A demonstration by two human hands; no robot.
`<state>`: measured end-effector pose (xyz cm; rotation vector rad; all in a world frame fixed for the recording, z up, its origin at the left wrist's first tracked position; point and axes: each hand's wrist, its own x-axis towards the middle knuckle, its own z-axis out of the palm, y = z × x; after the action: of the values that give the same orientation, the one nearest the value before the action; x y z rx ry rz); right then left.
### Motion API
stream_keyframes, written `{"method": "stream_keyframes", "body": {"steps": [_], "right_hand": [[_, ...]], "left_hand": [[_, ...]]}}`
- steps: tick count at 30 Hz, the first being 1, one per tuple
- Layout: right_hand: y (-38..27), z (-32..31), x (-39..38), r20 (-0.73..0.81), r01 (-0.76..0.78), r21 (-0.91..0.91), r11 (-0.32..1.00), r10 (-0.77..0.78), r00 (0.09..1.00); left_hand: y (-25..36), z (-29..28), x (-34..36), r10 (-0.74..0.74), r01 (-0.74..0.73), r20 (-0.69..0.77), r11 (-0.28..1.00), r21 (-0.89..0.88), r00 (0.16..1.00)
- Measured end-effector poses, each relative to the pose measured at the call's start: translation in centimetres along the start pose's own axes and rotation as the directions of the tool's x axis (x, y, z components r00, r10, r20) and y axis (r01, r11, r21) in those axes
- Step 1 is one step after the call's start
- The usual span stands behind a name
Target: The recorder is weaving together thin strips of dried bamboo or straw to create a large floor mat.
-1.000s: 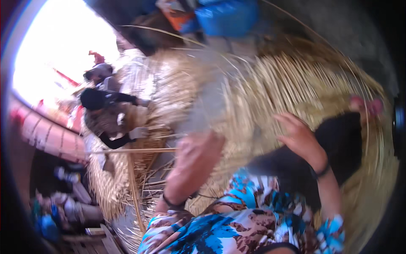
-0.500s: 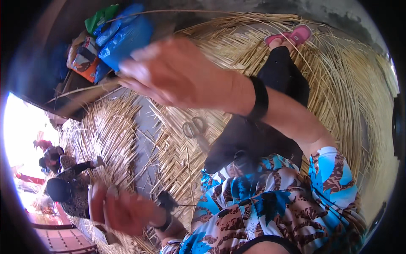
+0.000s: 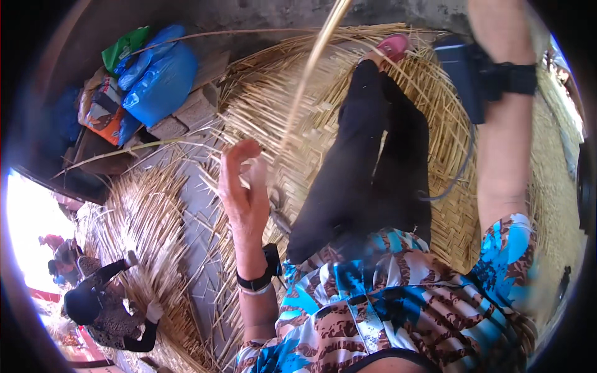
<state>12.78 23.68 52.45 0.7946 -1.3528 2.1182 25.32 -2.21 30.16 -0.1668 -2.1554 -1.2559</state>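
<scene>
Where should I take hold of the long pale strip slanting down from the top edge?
Probably by the lower part of the long strip, pinched across its width from the left: it is thin and slants down toward the left grip, which is curled just left of it. The strip's lower end is blurred, so I can't tell whether they touch.

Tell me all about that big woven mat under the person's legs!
The woven mat is straw-coloured, made of flat strips that look like split cane, crossed in zigzags. It lies spread on the grey floor, loose ends bristling along its left side. The person's black-trousered legs rest on it, hiding its middle.
</scene>
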Motion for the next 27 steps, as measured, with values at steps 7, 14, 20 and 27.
{"method": "stream_keyframes", "body": {"steps": [7, 14, 20, 27], "right_hand": [[8.3, -14.4, 1.2, 0.153, -0.368, -0.071, 0.927, 0.375, 0.914], [19.2, -38.4, -10.5, -0.375, -0.337, -0.927, -0.168, 0.496, 0.783], [23.1, -53.7, -29.6, -0.532, -0.207, -0.823, -0.529, 0.587, 0.611], [25.6, -58.0, -24.7, -0.186, 0.095, -0.920, -0.380, 0.639, 0.747]], "left_hand": [[2.1, 2.6, -0.3, -0.145, 0.120, 0.158, 0.979, 0.162, 0.977], [-0.5, 0.1, 0.1, -0.295, 0.286, -0.005, 0.921, 0.265, 0.955], [-4.7, -3.5, -1.2, -0.320, 0.312, -0.038, 0.880, 0.358, 0.947], [-9.6, -3.3, -0.3, -0.495, 0.419, 0.049, 0.780, 0.465, 0.868]]}}
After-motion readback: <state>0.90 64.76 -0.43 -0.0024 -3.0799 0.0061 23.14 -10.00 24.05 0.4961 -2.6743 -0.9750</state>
